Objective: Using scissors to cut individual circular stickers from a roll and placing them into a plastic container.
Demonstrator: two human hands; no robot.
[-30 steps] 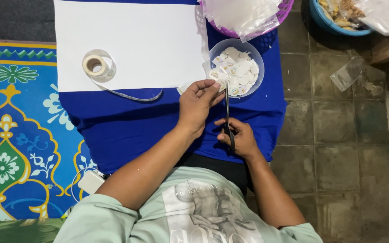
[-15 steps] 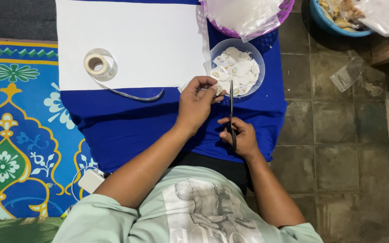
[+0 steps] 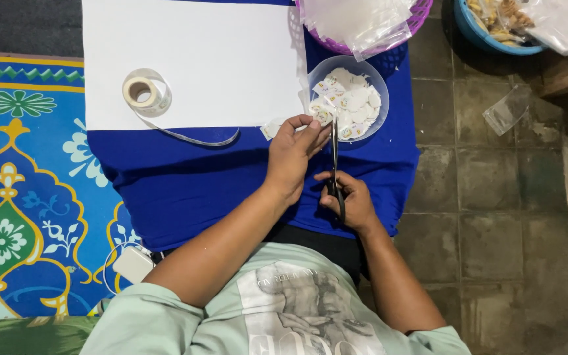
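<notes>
A tape roll (image 3: 142, 92) is seen on white paper (image 3: 218, 59); a purple basket (image 3: 415, 20) and patterned rug (image 3: 21, 217) are nearby.

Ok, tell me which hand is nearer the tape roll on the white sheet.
Left. The left hand is right of the tape roll, by the bowl of cut pieces. The right hand is lower and further right, gripping the scissors.
</notes>
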